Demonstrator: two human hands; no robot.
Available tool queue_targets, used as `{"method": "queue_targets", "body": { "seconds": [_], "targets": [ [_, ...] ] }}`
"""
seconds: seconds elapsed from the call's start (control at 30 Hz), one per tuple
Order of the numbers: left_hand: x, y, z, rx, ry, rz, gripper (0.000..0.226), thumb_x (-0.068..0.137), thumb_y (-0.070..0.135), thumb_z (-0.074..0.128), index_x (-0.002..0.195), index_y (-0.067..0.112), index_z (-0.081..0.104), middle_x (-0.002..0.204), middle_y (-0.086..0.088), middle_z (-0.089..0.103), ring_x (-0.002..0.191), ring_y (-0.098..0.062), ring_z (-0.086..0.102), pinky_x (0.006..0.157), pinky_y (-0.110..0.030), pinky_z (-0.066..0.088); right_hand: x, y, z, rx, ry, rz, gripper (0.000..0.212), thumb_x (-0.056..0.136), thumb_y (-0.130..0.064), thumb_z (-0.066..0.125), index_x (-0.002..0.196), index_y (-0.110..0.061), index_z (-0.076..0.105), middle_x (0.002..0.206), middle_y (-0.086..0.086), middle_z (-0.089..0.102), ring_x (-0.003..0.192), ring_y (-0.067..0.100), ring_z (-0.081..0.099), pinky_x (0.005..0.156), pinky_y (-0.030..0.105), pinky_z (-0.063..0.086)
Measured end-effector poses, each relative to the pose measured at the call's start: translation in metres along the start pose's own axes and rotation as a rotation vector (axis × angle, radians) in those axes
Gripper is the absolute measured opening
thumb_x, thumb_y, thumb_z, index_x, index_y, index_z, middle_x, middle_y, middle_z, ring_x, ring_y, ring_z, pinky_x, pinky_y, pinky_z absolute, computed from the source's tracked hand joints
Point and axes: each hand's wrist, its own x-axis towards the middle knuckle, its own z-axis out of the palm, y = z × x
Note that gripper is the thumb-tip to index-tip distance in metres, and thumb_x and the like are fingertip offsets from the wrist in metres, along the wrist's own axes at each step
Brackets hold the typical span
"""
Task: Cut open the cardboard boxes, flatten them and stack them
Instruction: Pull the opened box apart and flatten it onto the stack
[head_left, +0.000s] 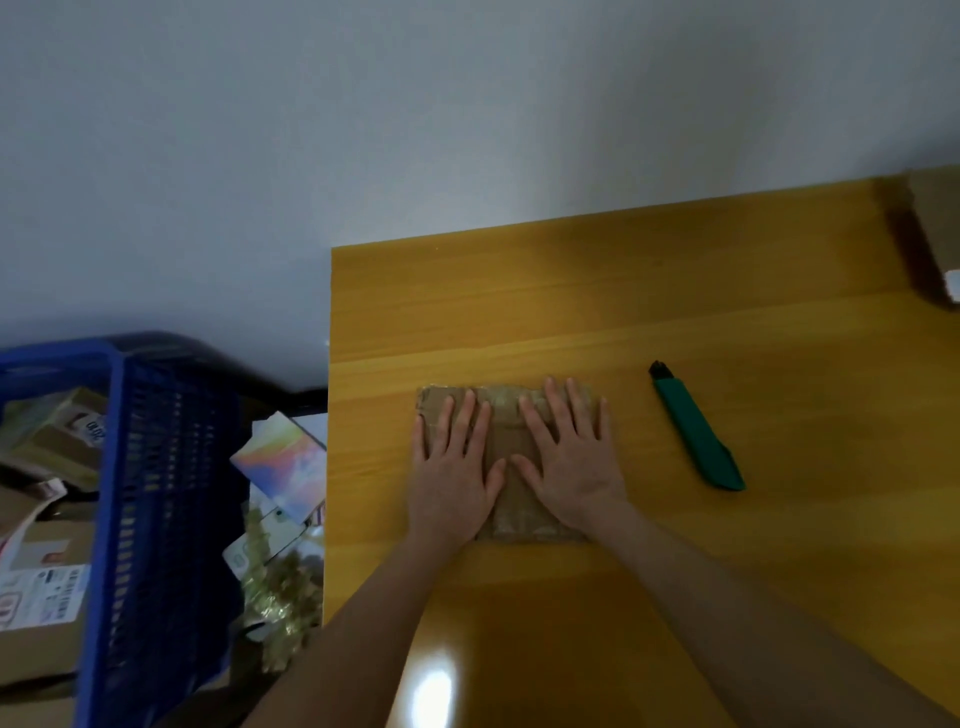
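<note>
A green utility knife (696, 427) lies on the yellow wooden bench (623, 291), near the right hand (569, 462). A blue plastic crate (156, 509) holding boxes stands past the bench's left edge. Both the left hand (452, 467) and right hand press flat, fingers straight, on the flattened brown cardboard box (506, 441) mid-bench.

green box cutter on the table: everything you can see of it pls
The green box cutter is a slim, plastic-looking utility knife with a black tip at its far end; whether any blade is out is too blurred to tell. It lies flat on the wooden table, tip pointing away and slightly left. It sits apart, right of the right hand; only the table touches it.
</note>
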Motion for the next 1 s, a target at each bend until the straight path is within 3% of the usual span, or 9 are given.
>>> {"method": "queue_targets", "body": {
  "seconds": [0.2, 0.27, 0.5, 0.63, 0.77, 0.83, 0.9, 1.0],
  "targets": [
    [0.001, -0.001, 0.003, -0.003, 0.017, -0.015, 0.069, 0.095, 0.055, 0.027, 0.153, 0.017, 0.024, 0.16, -0.004, 0.02, 0.148, -0.025, 0.018, 0.117, -0.055, 0.019, 0.003, 0.001, 0.004, 0.008, 0.018, -0.011, 0.071, 0.089, -0.066, 0.006, 0.15, -0.031, 0.002, 0.161, 0.009, 0.001, 0.148, 0.031, -0.003, 0.115, 0.055, -0.004],
    [0.001, 0.0, 0.003, 0.0, 0.033, -0.014, 0.069, 0.095, 0.055, 0.027, 0.153, 0.017, 0.024, 0.16, -0.004, 0.02, 0.148, -0.025, 0.019, 0.117, -0.055, 0.019, 0.003, 0.002, 0.005, 0.009, 0.028, -0.012, 0.07, 0.089, -0.066, 0.005, 0.15, -0.031, -0.001, 0.161, 0.009, -0.001, 0.148, 0.031, -0.006, 0.115, 0.054, -0.007],
    [0.001, 0.0, 0.006, 0.061, 0.006, -0.075, 0.071, 0.094, 0.06, 0.01, 0.155, 0.024, 0.012, 0.162, 0.003, 0.007, 0.15, -0.02, 0.007, 0.117, -0.058, 0.008, 0.002, 0.001, 0.004, 0.002, 0.041, 0.0, 0.07, 0.091, -0.066, 0.005, 0.152, -0.033, -0.001, 0.161, 0.008, -0.006, 0.147, 0.03, -0.008, 0.115, 0.054, -0.004],
    [-0.008, 0.01, 0.009, 0.036, -0.011, -0.143, 0.067, 0.096, 0.057, 0.009, 0.155, 0.025, 0.001, 0.163, 0.003, -0.001, 0.15, -0.02, 0.0, 0.118, -0.054, 0.006, -0.013, -0.011, 0.006, 0.062, 0.007, 0.155, 0.062, 0.096, -0.06, 0.014, 0.148, -0.041, -0.012, 0.159, 0.009, -0.02, 0.146, 0.034, -0.014, 0.115, 0.054, -0.002],
    [-0.037, 0.028, 0.009, -0.001, -0.08, -0.178, 0.067, 0.099, 0.056, 0.017, 0.155, 0.025, -0.004, 0.163, 0.003, -0.007, 0.15, -0.02, -0.004, 0.117, -0.053, 0.005, -0.046, -0.024, 0.002, 0.148, -0.038, 0.307, 0.071, 0.097, -0.055, 0.032, 0.15, -0.037, -0.014, 0.158, 0.008, -0.02, 0.145, 0.035, 0.003, 0.116, 0.047, 0.013],
    [-0.048, 0.033, 0.003, -0.027, -0.139, -0.163, 0.068, 0.1, 0.055, 0.021, 0.155, 0.024, -0.005, 0.163, 0.002, -0.009, 0.15, -0.02, -0.006, 0.117, -0.054, 0.005, -0.061, -0.029, -0.007, 0.233, -0.023, 0.389, 0.084, 0.093, -0.05, 0.049, 0.15, -0.033, -0.01, 0.158, 0.008, -0.012, 0.139, 0.033, 0.019, 0.11, 0.043, 0.029],
    [-0.051, 0.035, -0.007, -0.117, -0.182, -0.147, 0.072, 0.099, 0.052, 0.034, 0.155, 0.024, -0.002, 0.163, 0.002, -0.009, 0.149, -0.019, -0.005, 0.117, -0.054, 0.007, -0.072, -0.029, -0.023, 0.465, -0.016, 0.555, 0.096, 0.087, -0.04, 0.065, 0.151, -0.03, -0.007, 0.157, 0.01, 0.0, 0.134, 0.031, 0.033, 0.101, 0.04, 0.04],
    [-0.053, 0.04, -0.028, -0.293, -0.155, -0.119, 0.082, 0.095, 0.046, 0.052, 0.155, 0.024, 0.002, 0.162, 0.0, -0.005, 0.149, -0.023, 0.004, 0.118, -0.05, 0.018, -0.088, -0.021, -0.045, 0.865, -0.001, 0.752, 0.091, 0.089, -0.025, 0.066, 0.153, -0.022, 0.002, 0.15, 0.012, 0.032, 0.129, 0.03, 0.045, 0.096, 0.04, 0.045]
  ]
}}
